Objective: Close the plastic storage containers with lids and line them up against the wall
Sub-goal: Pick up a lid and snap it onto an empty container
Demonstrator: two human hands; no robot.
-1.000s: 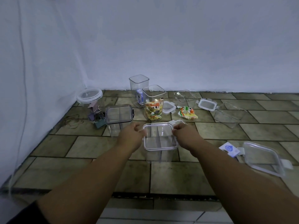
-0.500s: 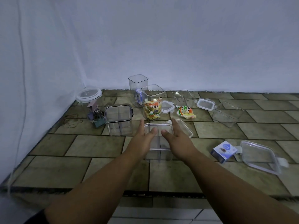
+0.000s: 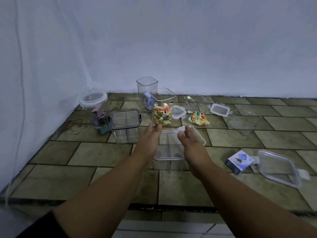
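Divided container [image 3: 171, 165] on floor [image 3: 68, 155] with lid [image 3: 169, 138] laid on, left hand [image 3: 151, 140] and right hand [image 3: 190, 144] spread loose-fingered over it, gripping nothing; black-rimmed box [image 3: 125, 118] and round jar [image 3: 93, 100] already lidded, tall tubs [image 3: 147, 85] and shallow trays [image 3: 243, 120] open, row along wall [image 3: 171, 48] seemingly not begun.

Bare left hand [image 3: 149, 140], bare right hand [image 3: 191, 145], bare forearms [image 3: 109, 188], dark sleeve [image 3: 41, 225] at the left upper arm

A blue-and-white carton [image 3: 239, 161] is lying on the tiled floor [image 3: 85, 155]; a colourful snack packet [image 3: 199, 118] is lying nearer the wall [image 3: 188, 48].
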